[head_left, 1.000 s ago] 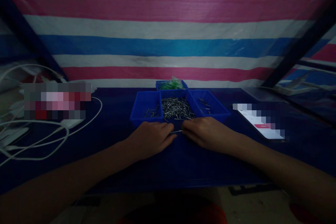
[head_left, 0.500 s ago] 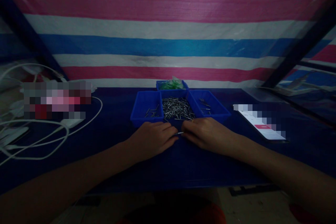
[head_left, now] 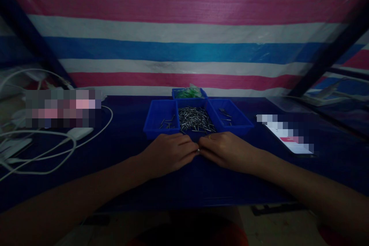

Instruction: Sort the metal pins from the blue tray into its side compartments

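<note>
My left hand and my right hand meet above the blue table, fingertips nearly touching. Both are closed in a pinch on a thin metal pin; only a small bright bit shows between them, the rest covered by fingers. Just beyond my hands stands a middle blue bin heaped with loose metal pins. The left blue bin and the right blue bin each hold a few similar pins.
Behind the middle bin, another blue bin contains green pieces in clear plastic. A lit phone lies at right. White cables and an adapter spread over the left side. A striped sheet hangs behind the table.
My hands have drawn closer together, so the gap between my fingertips has narrowed and less of the pin shows. The bins and phone stay in place.
</note>
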The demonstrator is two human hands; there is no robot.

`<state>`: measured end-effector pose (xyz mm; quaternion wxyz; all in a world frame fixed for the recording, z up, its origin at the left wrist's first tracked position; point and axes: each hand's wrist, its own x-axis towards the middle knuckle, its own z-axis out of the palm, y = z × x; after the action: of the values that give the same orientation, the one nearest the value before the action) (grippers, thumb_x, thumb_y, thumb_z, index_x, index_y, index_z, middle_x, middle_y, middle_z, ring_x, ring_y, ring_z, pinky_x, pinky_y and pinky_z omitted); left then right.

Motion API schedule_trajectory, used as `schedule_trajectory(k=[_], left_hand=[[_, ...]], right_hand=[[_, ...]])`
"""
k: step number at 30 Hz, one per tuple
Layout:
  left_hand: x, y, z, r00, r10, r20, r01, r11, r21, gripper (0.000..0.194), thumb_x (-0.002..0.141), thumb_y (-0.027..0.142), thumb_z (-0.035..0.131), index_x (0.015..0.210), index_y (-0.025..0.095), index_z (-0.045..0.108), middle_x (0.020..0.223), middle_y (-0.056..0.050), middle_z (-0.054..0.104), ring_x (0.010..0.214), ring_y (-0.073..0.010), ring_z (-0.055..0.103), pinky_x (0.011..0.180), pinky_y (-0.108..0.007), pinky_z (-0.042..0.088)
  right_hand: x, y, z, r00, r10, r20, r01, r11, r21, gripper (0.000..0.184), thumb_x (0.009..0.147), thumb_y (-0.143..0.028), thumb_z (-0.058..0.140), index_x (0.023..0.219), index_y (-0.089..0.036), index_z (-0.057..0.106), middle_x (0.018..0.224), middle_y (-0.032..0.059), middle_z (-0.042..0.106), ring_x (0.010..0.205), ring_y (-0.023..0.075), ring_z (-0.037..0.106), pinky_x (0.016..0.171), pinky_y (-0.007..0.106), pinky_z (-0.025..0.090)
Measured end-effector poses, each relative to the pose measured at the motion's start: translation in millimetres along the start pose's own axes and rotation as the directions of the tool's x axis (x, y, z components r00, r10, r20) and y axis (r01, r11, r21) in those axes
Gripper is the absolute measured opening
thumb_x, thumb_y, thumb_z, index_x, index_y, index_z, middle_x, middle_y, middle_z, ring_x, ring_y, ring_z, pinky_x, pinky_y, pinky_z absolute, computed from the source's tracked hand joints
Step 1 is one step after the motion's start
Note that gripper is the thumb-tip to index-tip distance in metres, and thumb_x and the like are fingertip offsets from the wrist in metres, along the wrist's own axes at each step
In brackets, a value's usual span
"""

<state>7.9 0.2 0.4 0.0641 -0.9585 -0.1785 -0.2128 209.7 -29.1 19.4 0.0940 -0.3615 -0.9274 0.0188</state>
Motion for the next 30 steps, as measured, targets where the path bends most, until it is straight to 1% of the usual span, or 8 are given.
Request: schedule_trajectory(k=[3,6,8,11,13,18,24,30], left_hand=[[-0.4,1.9,-1.2,0.999,0.030,0.028,-0.029,0.999,-0.034,0.016,0.088,0.025,0.039,0.093,0.019,0.053,0.088,0.000,0.059,0.077,-0.0112,0.055,0.061,-0.021,0.041],[0.2,4.7,-3.5,0.998,-0.006,0.058,0.010,0.998,-0.066,0.012,0.083,0.021,0.042,0.090,0.017,0.051,0.091,-0.001,0.058,0.079,-0.0115,0.056,0.060,-0.020,0.041],[1.0,6.3,-5.3,0.995,-0.048,0.090,0.054,0.996,-0.065,0.010,0.080,0.019,0.042,0.086,0.016,0.050,0.085,0.000,0.058,0.076,-0.0114,0.056,0.058,-0.020,0.040],[2.0,6.7,-6.8,0.986,-0.091,0.138,0.094,0.995,-0.018,0.008,0.079,0.020,0.042,0.080,0.017,0.049,0.073,0.002,0.056,0.066,-0.0107,0.055,0.052,-0.020,0.037],[2.2,5.5,-6.5,0.983,-0.111,0.146,0.110,0.994,0.015,0.008,0.081,0.022,0.041,0.079,0.017,0.048,0.071,0.002,0.055,0.064,-0.0110,0.054,0.051,-0.021,0.037],[1.5,1.6,-3.9,0.976,-0.161,0.147,0.155,0.987,0.051,0.008,0.083,0.024,0.043,0.083,0.018,0.048,0.075,0.002,0.057,0.068,-0.0128,0.056,0.055,-0.023,0.038],[1.9,1.6,-2.9,0.977,-0.148,0.153,0.140,0.988,0.058,0.010,0.084,0.025,0.043,0.082,0.018,0.049,0.074,0.002,0.057,0.068,-0.0124,0.056,0.054,-0.022,0.037],[1.4,1.6,-3.3,0.981,-0.143,0.131,0.136,0.989,0.066,0.010,0.083,0.025,0.043,0.080,0.017,0.049,0.072,0.002,0.057,0.066,-0.0115,0.055,0.053,-0.022,0.036]], right_hand=[[0.3,0.5,1.2,1.000,-0.015,0.023,0.015,1.000,0.019,0.016,0.087,-0.025,0.039,0.078,-0.015,0.048,0.066,-0.0003,0.053,0.058,0.0096,0.049,0.055,0.023,0.033],[0.6,1.3,0.6,0.999,-0.008,0.039,0.007,1.000,0.017,0.016,0.087,-0.027,0.041,0.079,-0.015,0.049,0.068,0.0001,0.054,0.061,0.0104,0.051,0.056,0.023,0.034],[0.7,1.5,-1.0,0.999,0.003,0.050,-0.004,1.000,0.013,0.015,0.086,-0.028,0.043,0.080,-0.015,0.049,0.069,0.0004,0.055,0.062,0.0110,0.052,0.056,0.023,0.034],[0.5,1.3,-3.7,0.998,0.013,0.055,-0.014,1.000,0.014,0.015,0.086,-0.028,0.043,0.082,-0.015,0.050,0.071,0.0008,0.056,0.062,0.0116,0.053,0.055,0.023,0.035],[0.4,0.9,-4.8,0.999,0.015,0.050,-0.016,1.000,0.015,0.016,0.086,-0.029,0.043,0.081,-0.016,0.049,0.070,0.0006,0.055,0.061,0.0116,0.053,0.054,0.023,0.035],[0.7,0.4,-4.3,0.999,-0.003,0.048,0.003,1.000,0.016,0.017,0.088,-0.030,0.041,0.082,-0.016,0.049,0.070,0.0007,0.055,0.062,0.0115,0.053,0.057,0.023,0.036],[0.1,1.4,-3.6,0.997,-0.030,0.077,0.032,0.999,-0.019,0.015,0.089,-0.024,0.038,0.081,-0.016,0.048,0.070,0.0003,0.054,0.062,0.0110,0.052,0.057,0.023,0.036],[0.0,1.3,-3.7,0.997,-0.034,0.067,0.035,0.999,-0.015,0.014,0.088,-0.022,0.038,0.083,-0.016,0.050,0.070,0.0011,0.055,0.062,0.0110,0.052,0.058,0.023,0.036]])
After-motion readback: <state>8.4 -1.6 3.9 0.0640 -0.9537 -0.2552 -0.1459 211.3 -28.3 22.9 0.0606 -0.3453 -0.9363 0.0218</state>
